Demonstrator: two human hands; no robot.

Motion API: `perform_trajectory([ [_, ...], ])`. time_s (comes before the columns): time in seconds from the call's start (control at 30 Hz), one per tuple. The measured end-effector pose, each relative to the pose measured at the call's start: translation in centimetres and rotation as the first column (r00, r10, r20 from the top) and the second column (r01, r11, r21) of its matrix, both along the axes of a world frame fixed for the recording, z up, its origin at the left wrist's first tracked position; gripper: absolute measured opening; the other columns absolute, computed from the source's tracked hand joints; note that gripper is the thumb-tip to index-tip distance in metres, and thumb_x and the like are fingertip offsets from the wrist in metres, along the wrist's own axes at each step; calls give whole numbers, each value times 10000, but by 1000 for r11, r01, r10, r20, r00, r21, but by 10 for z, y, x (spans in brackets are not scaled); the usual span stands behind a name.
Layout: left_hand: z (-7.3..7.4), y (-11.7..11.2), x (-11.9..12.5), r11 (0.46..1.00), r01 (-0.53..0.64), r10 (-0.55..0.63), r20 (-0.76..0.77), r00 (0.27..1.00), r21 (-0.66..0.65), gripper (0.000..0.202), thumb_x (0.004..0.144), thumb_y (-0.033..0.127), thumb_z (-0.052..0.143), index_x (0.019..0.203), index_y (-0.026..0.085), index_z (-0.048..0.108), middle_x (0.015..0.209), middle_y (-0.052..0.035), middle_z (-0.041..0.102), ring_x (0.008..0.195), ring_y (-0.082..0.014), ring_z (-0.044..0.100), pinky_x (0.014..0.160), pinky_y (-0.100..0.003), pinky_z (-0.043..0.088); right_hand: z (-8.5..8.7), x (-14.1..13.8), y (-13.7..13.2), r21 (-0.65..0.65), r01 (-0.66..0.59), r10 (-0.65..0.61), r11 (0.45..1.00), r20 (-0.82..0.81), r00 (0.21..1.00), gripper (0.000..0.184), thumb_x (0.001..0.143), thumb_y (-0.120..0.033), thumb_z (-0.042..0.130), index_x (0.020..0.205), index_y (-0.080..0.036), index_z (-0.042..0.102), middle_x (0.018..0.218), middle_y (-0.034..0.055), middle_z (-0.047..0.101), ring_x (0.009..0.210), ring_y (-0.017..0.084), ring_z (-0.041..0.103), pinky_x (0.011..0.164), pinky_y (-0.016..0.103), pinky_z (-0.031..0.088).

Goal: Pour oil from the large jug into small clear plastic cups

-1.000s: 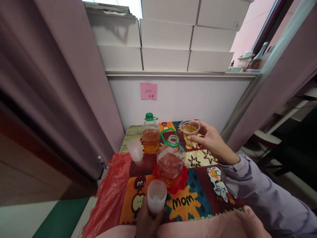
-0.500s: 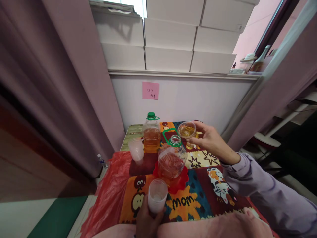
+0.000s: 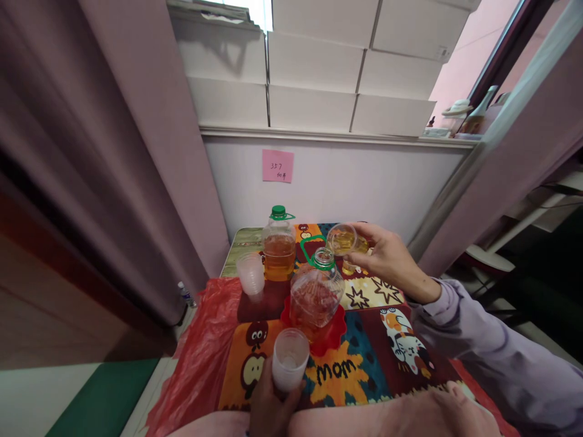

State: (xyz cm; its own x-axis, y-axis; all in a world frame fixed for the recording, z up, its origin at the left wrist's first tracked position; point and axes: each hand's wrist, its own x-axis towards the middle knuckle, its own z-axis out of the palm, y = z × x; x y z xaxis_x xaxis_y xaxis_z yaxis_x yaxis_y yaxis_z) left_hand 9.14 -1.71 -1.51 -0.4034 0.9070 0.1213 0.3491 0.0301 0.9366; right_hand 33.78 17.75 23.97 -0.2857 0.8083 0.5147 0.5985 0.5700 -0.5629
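Note:
My right hand [image 3: 380, 255] grips a clear plastic cup [image 3: 342, 240] of yellowish liquid. It is tilted left, its rim at the mouth of an uncapped clear jug [image 3: 316, 297] with a green neck ring and handle. That jug holds amber liquid and stands in a red scalloped tray [image 3: 339, 334]. Near the table's front, my left hand [image 3: 273, 400] is wrapped around a whitish translucent plastic cup [image 3: 290, 361], upright, apparently a nested stack. Behind my right hand stands another cup with yellow liquid [image 3: 350, 266], partly hidden.
A second jug [image 3: 279, 249] with a green cap and amber liquid stands at the back left. Beside it leans a stack of clear cups [image 3: 251, 274]. A patterned cloth [image 3: 387, 291] and red plastic sheet [image 3: 200, 334] cover the table. White boxes [image 3: 319, 60] line the wall behind.
My right hand has tipped its cup further left, and its rim now meets the jug's mouth. My left hand and its cup stay in place.

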Motion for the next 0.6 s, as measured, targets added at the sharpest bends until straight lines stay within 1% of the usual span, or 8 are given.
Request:
perform_trajectory([
  [0.07, 0, 0, 1, 1000, -14, 13, 11, 1000, 16, 476, 744, 474, 791, 1119, 192, 710, 957, -81, 817, 881, -317, 783, 818, -449, 642, 1, -1, -1, 26, 12, -12, 1000, 20, 1000, 507, 780, -296, 819, 1282, -245, 767, 1215, 81, 825, 1075, 298, 780, 950, 471, 613],
  [0.27, -4, 2, -7, 999, 46, -46, -19, 999, -30, 521, 713, 470, 823, 1131, 173, 732, 974, -108, 826, 890, -338, 792, 820, -476, 653, 3, -3, -2, 124, 21, -29, 992, 63, 998, 499, 784, -253, 771, 1283, -250, 767, 1171, 75, 829, 1012, 284, 787, 900, 445, 616],
  [0.4, -4, 2, -8, 998, 45, -45, -13, 999, -33, 526, 717, 474, 813, 1141, 172, 737, 973, -108, 829, 896, -339, 794, 830, -480, 656, 6, -4, -3, 160, 17, -35, 987, 108, 994, 536, 767, -193, 746, 1302, -230, 756, 1216, 89, 820, 1042, 293, 781, 913, 454, 613],
  [0.5, -3, 2, -6, 999, 22, -23, -13, 1000, -38, 552, 697, 494, 815, 1142, 175, 741, 975, -108, 830, 905, -345, 794, 843, -487, 655, 10, -5, -4, 173, -3, -23, 985, 146, 989, 541, 782, -175, 724, 1321, -215, 745, 1255, 98, 809, 1079, 295, 774, 930, 451, 610],
  [0.6, -2, 3, -6, 999, 28, -29, -23, 999, -42, 537, 696, 499, 812, 1116, 172, 741, 973, -117, 828, 897, -348, 791, 835, -491, 654, 12, -6, -4, 197, -17, -17, 980, 173, 985, 542, 788, -163, 709, 1326, -224, 740, 1259, 90, 807, 1090, 286, 770, 940, 435, 608],
])
